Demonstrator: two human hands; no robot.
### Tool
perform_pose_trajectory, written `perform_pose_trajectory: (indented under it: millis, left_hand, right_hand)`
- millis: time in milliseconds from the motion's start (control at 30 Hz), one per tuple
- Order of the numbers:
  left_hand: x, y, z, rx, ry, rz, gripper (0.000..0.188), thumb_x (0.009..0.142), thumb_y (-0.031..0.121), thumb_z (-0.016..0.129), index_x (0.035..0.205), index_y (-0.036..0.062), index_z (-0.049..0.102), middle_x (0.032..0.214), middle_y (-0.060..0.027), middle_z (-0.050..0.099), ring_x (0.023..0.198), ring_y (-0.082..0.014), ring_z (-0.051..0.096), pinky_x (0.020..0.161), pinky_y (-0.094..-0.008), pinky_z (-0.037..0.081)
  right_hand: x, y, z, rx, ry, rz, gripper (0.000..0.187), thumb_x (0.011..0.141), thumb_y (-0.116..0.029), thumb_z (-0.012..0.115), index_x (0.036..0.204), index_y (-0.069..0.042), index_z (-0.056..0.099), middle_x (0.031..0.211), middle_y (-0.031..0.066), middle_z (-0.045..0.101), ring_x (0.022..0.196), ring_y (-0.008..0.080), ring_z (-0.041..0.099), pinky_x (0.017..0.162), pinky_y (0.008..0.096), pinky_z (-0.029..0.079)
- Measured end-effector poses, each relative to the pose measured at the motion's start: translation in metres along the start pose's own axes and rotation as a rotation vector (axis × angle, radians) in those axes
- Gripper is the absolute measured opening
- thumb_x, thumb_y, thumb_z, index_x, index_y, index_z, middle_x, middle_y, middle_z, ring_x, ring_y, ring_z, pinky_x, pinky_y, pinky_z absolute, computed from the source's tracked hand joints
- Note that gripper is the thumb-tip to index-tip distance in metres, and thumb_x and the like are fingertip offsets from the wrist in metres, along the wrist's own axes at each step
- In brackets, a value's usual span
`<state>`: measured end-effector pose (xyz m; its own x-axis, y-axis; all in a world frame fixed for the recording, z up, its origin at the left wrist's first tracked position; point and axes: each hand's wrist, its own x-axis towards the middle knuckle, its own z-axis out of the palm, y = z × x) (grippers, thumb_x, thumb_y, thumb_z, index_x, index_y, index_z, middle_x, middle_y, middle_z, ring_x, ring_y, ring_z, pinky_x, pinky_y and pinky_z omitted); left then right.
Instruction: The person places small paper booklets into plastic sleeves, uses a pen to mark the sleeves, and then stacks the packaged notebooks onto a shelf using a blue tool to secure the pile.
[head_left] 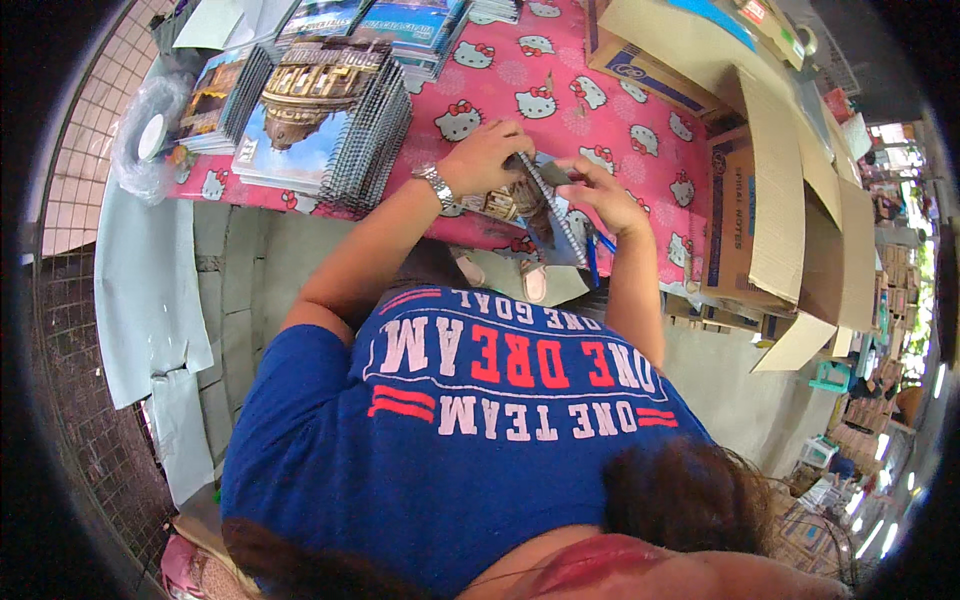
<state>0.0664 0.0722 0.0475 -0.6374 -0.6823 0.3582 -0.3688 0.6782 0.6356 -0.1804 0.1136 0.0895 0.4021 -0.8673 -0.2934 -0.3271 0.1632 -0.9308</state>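
Observation:
A spiral notebook (pixel 540 228) with a building on its cover is tilted on the near edge of the pink table, its wire coil slanting between my hands. My left hand (pixel 488 160) is closed on the notebook at the coil's upper end. On the coil's other side, my right hand (pixel 608 198) has its fingers curled by a dark grey piece (pixel 552 173). Two blue handles (pixel 592 262) stick out beneath my right hand. They look like those of pliers, but the tool's head is hidden.
Stacked spiral notebooks (pixel 310 130) stand at left, more behind them. Plastic wrap (pixel 150 135) lies at the table's left end. An opened cardboard box (pixel 755 215) is at right, another (pixel 650 65) behind it. Pink patterned cloth (pixel 520 60) covers the table.

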Motion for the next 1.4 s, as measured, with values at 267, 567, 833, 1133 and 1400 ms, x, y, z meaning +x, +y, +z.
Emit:
perform_pose_trajectory:
  millis: [267, 567, 833, 1133, 1400]
  left_hand:
    - [0.006, -0.008, -0.001, -0.137, -0.034, -0.06, 0.031, 0.074, 0.011, 0.075, 0.101, 0.0059, 0.06, 0.102, -0.0094, 0.058, 0.095, -0.0281, 0.059, 0.082, -0.0375, 0.048]
    - [0.004, -0.005, -0.003, -0.253, 0.022, -0.195, 0.023, 0.081, 0.012, 0.075, 0.1, 0.0045, 0.065, 0.094, -0.006, 0.065, 0.084, -0.0156, 0.061, 0.071, -0.031, 0.05]
    - [-0.027, 0.01, 0.009, -0.569, 0.391, -0.502, 0.019, 0.089, 0.012, 0.069, 0.104, 0.0, 0.065, 0.087, -0.0053, 0.067, 0.067, -0.0111, 0.065, 0.061, -0.0263, 0.056]
    - [-0.03, 0.005, 0.029, -0.333, 0.554, -0.256, 0.018, 0.092, 0.016, 0.065, 0.104, 0.0016, 0.065, 0.085, -0.0066, 0.067, 0.073, -0.0133, 0.067, 0.059, -0.0269, 0.056]
    - [-0.035, 0.004, 0.021, -0.154, 0.436, -0.305, 0.027, 0.078, 0.003, 0.066, 0.105, 0.002, 0.067, 0.09, -0.0171, 0.067, 0.079, -0.0283, 0.067, 0.072, -0.0342, 0.052]
  right_hand:
    - [0.014, 0.01, -0.004, 0.287, -0.086, -0.2, 0.056, 0.079, -0.027, 0.07, 0.127, 0.0, 0.057, 0.112, 0.0067, 0.063, 0.096, 0.0167, 0.058, 0.087, 0.0326, 0.045]
    - [0.028, 0.1, -0.043, -0.462, 0.511, 0.024, 0.068, 0.077, -0.041, 0.075, 0.132, -0.004, 0.055, 0.125, 0.019, 0.06, 0.118, 0.0308, 0.055, 0.102, 0.0396, 0.039]
    - [-0.084, 0.157, 0.041, -0.943, 0.752, 0.053, 0.067, 0.086, -0.04, 0.067, 0.139, -0.004, 0.045, 0.138, 0.0246, 0.047, 0.128, 0.0418, 0.042, 0.107, 0.0521, 0.031]
    - [-0.06, 0.056, 0.098, -0.577, 0.701, -0.387, 0.059, 0.077, -0.019, 0.075, 0.131, -0.005, 0.054, 0.121, 0.0183, 0.057, 0.107, 0.0378, 0.055, 0.095, 0.0429, 0.044]
    - [-0.019, 0.001, 0.108, -0.644, 0.589, -0.514, 0.06, 0.074, -0.021, 0.076, 0.128, -0.005, 0.057, 0.119, 0.0161, 0.057, 0.111, 0.0352, 0.051, 0.097, 0.0443, 0.041]
